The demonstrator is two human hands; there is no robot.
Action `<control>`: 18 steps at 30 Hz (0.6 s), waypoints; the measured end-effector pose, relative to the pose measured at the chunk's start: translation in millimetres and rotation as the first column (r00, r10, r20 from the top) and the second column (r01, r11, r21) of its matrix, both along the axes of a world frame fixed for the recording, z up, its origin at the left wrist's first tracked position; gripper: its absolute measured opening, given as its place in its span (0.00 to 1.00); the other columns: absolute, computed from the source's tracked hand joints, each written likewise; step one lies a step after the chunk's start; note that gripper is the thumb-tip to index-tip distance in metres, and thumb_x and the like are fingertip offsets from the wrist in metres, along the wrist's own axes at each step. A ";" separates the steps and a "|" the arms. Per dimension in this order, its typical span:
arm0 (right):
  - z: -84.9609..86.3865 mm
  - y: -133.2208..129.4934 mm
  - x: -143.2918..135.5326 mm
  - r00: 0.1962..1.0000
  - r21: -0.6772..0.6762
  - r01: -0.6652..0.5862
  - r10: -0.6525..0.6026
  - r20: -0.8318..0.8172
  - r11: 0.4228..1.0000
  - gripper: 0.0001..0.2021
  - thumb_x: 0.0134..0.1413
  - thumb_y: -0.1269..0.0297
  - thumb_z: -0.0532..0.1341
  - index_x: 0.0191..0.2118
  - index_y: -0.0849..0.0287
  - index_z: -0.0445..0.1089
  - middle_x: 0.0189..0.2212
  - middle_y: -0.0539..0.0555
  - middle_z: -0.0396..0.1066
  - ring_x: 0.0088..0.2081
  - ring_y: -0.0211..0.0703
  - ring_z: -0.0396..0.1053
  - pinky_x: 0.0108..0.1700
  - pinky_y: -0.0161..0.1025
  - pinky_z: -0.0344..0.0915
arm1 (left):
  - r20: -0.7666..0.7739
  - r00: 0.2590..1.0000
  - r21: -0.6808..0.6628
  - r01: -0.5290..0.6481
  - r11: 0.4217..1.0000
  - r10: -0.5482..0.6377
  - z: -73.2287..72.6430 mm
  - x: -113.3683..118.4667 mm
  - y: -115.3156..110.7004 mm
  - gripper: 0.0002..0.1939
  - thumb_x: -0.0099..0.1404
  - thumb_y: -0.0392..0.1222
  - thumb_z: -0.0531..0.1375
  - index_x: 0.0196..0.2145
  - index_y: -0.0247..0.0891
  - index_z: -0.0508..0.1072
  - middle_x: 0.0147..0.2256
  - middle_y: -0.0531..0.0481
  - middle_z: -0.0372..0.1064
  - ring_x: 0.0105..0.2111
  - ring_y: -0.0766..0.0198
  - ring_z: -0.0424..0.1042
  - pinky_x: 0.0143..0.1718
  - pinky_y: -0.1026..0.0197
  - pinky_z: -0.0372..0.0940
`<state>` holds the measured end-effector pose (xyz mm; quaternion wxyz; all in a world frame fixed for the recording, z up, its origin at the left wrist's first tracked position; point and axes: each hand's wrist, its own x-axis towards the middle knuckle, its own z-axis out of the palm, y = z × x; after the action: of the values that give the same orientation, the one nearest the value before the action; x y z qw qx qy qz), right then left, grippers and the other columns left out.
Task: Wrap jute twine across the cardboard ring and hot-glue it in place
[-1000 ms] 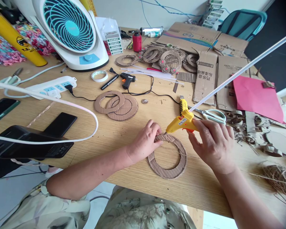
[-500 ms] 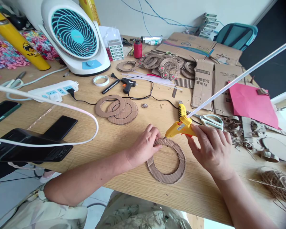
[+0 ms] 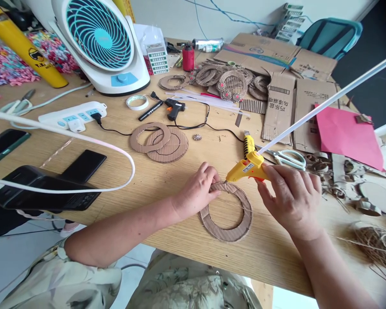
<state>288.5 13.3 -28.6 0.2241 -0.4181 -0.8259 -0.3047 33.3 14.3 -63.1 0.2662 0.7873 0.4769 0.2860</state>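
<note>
A cardboard ring (image 3: 244, 218) lies flat near the table's front edge, with a thin strand of twine across its right side. The fingers of my left hand (image 3: 197, 192) pinch the ring's upper left rim. My right hand (image 3: 292, 197) is wrapped round a yellow glue gun (image 3: 246, 167), whose nozzle points down-left and meets the top of the ring close to my left fingertips. A long clear glue stick (image 3: 328, 103) rises from the back of the gun toward the upper right.
Behind lie a cut ring (image 3: 135, 139), a cardboard disc (image 3: 180, 146), a black glue gun (image 3: 174, 108) and tape (image 3: 137, 102). Scissors (image 3: 291, 159) and a cutter (image 3: 248, 139) are beyond my right hand. A twine ball (image 3: 378, 244) sits right; a power strip (image 3: 72, 113) and fan (image 3: 99, 38) are left.
The whole view has shifted slightly, so the table items appear a little higher and farther right. Both hands keep their holds, and the nozzle remains at the top of the ring.
</note>
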 end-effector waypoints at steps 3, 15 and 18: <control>0.6 -1.1 1.8 1.000 0.001 -0.003 0.003 0.000 1.000 0.28 0.58 0.64 0.65 0.63 0.57 0.61 0.43 0.58 0.74 0.37 0.47 0.68 0.41 0.45 0.57 | 0.005 1.000 -0.015 0.002 1.000 -0.002 1.3 0.0 0.0 0.19 0.58 0.28 0.68 0.39 0.39 0.62 0.41 0.50 0.61 0.37 0.62 0.68 0.42 0.54 0.71; -0.8 0.5 2.6 1.000 0.022 -0.007 0.007 -0.010 1.000 0.28 0.58 0.63 0.65 0.63 0.57 0.61 0.43 0.58 0.75 0.36 0.47 0.68 0.41 0.45 0.57 | 0.006 1.000 -0.015 0.008 1.000 -0.008 3.1 -0.1 -0.2 0.20 0.58 0.27 0.68 0.39 0.39 0.62 0.42 0.50 0.60 0.37 0.62 0.68 0.42 0.54 0.72; -0.7 0.0 2.1 1.000 0.013 -0.005 0.005 0.005 1.000 0.28 0.58 0.63 0.64 0.63 0.57 0.61 0.43 0.58 0.75 0.35 0.46 0.67 0.40 0.45 0.57 | 0.005 1.000 -0.015 0.007 1.000 -0.007 2.8 -0.4 -0.1 0.19 0.58 0.28 0.68 0.38 0.40 0.62 0.41 0.50 0.61 0.37 0.62 0.68 0.41 0.54 0.72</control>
<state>290.7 13.3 -29.3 0.2256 -0.4137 -0.8255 -0.3107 33.0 14.2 -60.3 0.2742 0.7864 0.4755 0.2835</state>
